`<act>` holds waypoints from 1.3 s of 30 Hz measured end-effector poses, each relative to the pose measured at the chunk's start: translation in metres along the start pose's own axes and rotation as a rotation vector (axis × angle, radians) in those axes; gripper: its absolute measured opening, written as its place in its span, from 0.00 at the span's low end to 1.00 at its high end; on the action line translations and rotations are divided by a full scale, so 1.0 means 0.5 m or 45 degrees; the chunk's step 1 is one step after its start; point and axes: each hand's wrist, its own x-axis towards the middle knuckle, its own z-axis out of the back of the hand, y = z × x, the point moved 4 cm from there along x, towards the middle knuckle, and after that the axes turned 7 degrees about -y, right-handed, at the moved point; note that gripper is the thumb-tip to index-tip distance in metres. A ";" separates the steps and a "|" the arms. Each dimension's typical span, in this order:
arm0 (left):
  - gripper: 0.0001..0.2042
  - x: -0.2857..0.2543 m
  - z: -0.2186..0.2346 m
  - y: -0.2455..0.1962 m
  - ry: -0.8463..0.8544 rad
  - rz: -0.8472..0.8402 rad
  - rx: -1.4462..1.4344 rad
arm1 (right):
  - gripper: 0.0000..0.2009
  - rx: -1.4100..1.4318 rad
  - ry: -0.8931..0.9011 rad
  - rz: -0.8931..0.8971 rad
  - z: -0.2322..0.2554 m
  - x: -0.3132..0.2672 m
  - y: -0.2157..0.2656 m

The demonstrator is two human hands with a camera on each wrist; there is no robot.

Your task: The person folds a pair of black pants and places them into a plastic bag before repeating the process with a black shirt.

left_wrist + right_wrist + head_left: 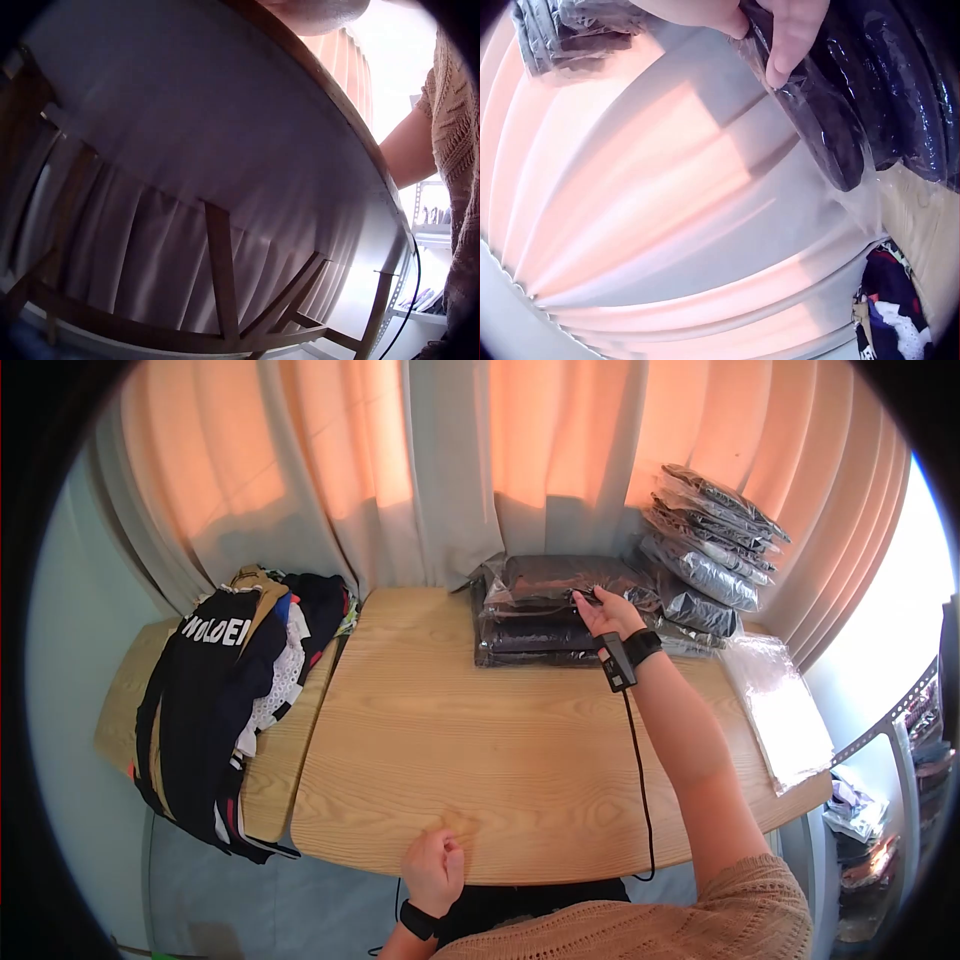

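Observation:
At the back of the table, my right hand reaches to the top of a stack of dark folded garments in clear plastic bags. Thumb and fingers pinch the edge of the uppermost bagged garment, as the right wrist view shows from close by. Its clear plastic hangs past the dark cloth there. My left hand rests at the table's front edge with loosely curled fingers, holding nothing. In the left wrist view, part of that hand shows above the table's underside.
A heap of loose clothes lies on the left of the wooden table. Another pile of bagged garments leans at the back right, near flat clear bags. A black cable trails from my right wrist. Curtains hang behind.

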 end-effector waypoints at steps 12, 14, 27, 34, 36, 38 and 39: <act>0.09 -0.007 -0.004 0.001 -0.046 0.001 0.006 | 0.15 0.293 0.399 -0.035 -0.003 -0.023 -0.029; 0.09 -0.008 -0.005 0.000 -0.040 0.014 0.011 | 0.15 0.104 0.342 -0.079 0.017 -0.066 -0.039; 0.14 0.020 0.019 0.033 0.065 0.934 -0.723 | 0.11 0.161 0.649 -0.538 0.174 -0.247 -0.308; 0.07 0.217 0.242 0.153 -0.220 0.428 -0.008 | 0.12 0.085 0.659 -0.466 0.164 -0.242 -0.290; 0.08 0.281 0.334 0.223 -0.292 0.283 0.278 | 0.12 0.054 0.669 -0.455 0.163 -0.246 -0.288; 0.11 0.333 0.414 0.255 -0.429 0.266 0.578 | 0.12 0.062 0.617 -0.449 0.159 -0.248 -0.285; 0.12 0.354 0.448 0.263 -0.449 0.331 0.770 | 0.12 0.059 0.627 -0.445 0.157 -0.247 -0.283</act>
